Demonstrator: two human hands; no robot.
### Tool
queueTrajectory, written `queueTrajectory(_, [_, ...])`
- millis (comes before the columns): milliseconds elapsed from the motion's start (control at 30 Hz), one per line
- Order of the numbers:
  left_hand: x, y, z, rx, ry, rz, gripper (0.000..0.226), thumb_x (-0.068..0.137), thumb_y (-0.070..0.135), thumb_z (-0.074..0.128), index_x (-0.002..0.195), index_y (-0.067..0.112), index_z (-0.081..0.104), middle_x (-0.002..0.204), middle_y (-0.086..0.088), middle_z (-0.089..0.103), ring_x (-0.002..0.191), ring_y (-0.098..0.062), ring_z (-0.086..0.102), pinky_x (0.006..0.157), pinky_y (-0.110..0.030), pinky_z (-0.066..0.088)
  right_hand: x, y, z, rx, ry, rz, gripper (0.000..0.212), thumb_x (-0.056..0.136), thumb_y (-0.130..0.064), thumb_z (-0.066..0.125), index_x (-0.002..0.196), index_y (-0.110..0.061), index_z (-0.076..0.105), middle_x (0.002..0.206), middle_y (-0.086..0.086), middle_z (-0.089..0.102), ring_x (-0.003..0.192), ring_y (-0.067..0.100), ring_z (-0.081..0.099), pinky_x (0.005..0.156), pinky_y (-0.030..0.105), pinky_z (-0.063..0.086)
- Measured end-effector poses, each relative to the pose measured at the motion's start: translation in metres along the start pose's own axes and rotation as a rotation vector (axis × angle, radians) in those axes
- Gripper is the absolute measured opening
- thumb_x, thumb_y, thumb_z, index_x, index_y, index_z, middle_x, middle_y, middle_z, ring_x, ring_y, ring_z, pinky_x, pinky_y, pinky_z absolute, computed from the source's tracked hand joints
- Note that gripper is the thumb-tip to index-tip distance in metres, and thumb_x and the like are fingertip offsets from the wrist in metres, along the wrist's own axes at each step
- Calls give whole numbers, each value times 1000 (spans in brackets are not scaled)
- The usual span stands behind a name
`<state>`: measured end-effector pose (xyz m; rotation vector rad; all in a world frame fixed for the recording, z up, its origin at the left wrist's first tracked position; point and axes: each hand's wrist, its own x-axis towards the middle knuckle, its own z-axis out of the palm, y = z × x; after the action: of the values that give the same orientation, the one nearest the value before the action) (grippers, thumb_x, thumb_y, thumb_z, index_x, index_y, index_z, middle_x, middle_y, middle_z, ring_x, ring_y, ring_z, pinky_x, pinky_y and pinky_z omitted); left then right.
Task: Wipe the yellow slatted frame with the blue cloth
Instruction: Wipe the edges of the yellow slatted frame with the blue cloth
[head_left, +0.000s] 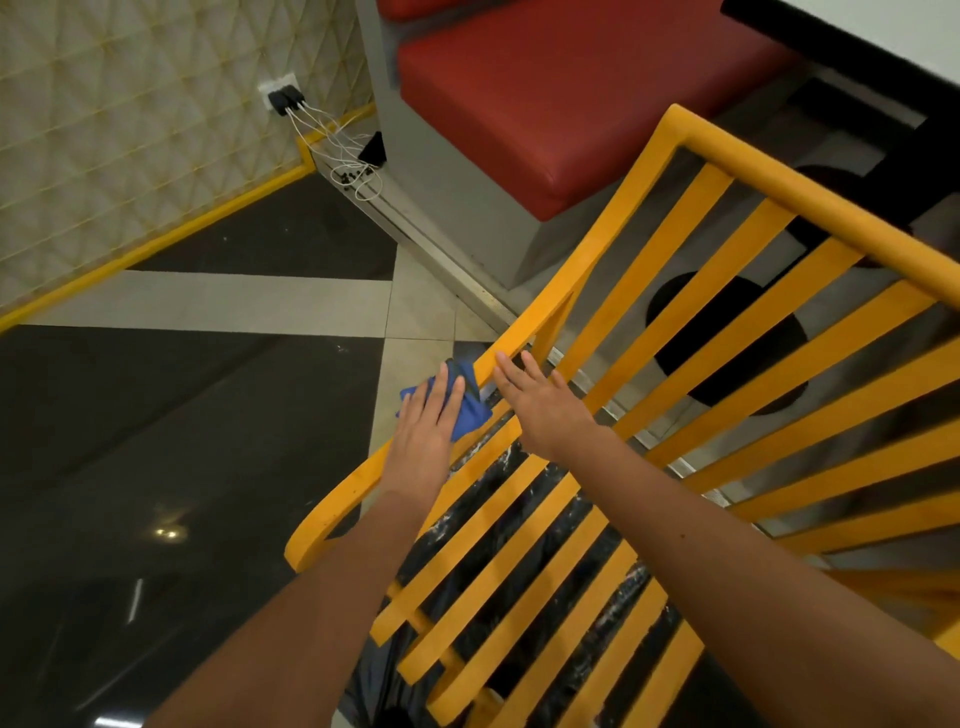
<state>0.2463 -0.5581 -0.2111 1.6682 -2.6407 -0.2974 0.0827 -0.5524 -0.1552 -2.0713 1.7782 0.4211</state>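
Note:
The yellow slatted frame (649, 332) is a chair with a slatted seat and back, filling the right half of the head view. A blue cloth (470, 410) lies against the chair's left side rail, where seat and back meet. My left hand (426, 431) presses flat on the cloth, fingers stretched out over it. My right hand (540, 405) rests flat on the rail and the nearest slats just right of the cloth, fingers apart, holding nothing.
A red cushioned bench (561, 98) on a grey base stands behind the chair. Chargers and white cables (332, 145) hang from a wall socket at the back left. Dark glossy floor tiles (156, 441) spread out to the left. A dark table base (727, 343) shows through the slats.

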Motion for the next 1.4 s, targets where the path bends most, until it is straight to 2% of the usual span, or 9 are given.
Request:
queueTrajectory(267, [-60,-40,8,167,128,96,100,54,-9,76,139,11,28,145,-16,39,127,-35,44,100,-45,40,-8,-28,-1,3,-15,-17,83,89,1,49,151,-21,-2,158,5,-18,145,29,-15,117,49,7])
queueTrajectory(467, [-102,-77,9,174,64,122,107,58,-6,74,144,12,13,150,-14,22,132,-35,35,104,-44,35,-15,-71,8,39,-9,32,77,92,-2,45,151,-17,-1,158,7,-15,145,30,-12,117,50,10])
queueTrajectory(600, [-111,-85,5,145,64,158,107,57,-7,74,144,12,14,148,-15,32,130,-35,39,103,-44,37,-23,-106,24,301,197,168,52,98,-11,39,147,-8,22,154,13,21,142,30,21,110,40,32])
queueTrajectory(767, [-113,-87,-5,-104,-27,164,90,61,-4,76,141,8,35,147,-14,35,129,-35,40,103,-46,37,-32,-155,45,868,153,344,54,98,-37,42,142,-7,32,135,17,49,124,30,46,99,38,40])
queueTrajectory(933, [-117,-108,-25,-575,-133,188,68,92,18,54,147,13,16,153,8,3,141,-10,0,115,-26,8,-31,-179,60,1279,103,465,62,96,-32,51,147,-11,23,137,14,47,120,29,52,97,37,47])
queueTrajectory(1100, [-102,-116,-31,-914,-94,-151,28,97,21,46,123,20,55,143,-12,34,132,-24,33,100,-24,34,-24,-193,59,1501,248,593,51,93,-17,57,138,-11,34,112,8,54,103,31,62,85,46,55])
queueTrajectory(1200, [-89,-106,-32,-1080,-106,-264,11,92,14,55,102,19,52,116,-9,55,101,-21,56,71,-19,48,-23,-195,58,1455,328,580,50,91,-11,59,135,-13,35,108,8,52,95,22,60,78,36,56])
queueTrajectory(1300, [-86,-104,-29,-1077,-65,-317,16,87,6,60,94,19,52,111,-9,55,100,-24,56,75,-28,47,-26,-197,55,1394,379,552,45,91,-7,57,129,-18,35,100,6,51,78,15,57,54,18,47])
queueTrajectory(1400, [-90,-110,-29,-1028,-61,-352,21,84,6,63,88,24,54,112,-10,54,101,-24,54,83,-35,49,-29,-207,58,1370,401,520,41,90,-2,56,120,-23,36,97,6,53,70,14,57,53,23,49])
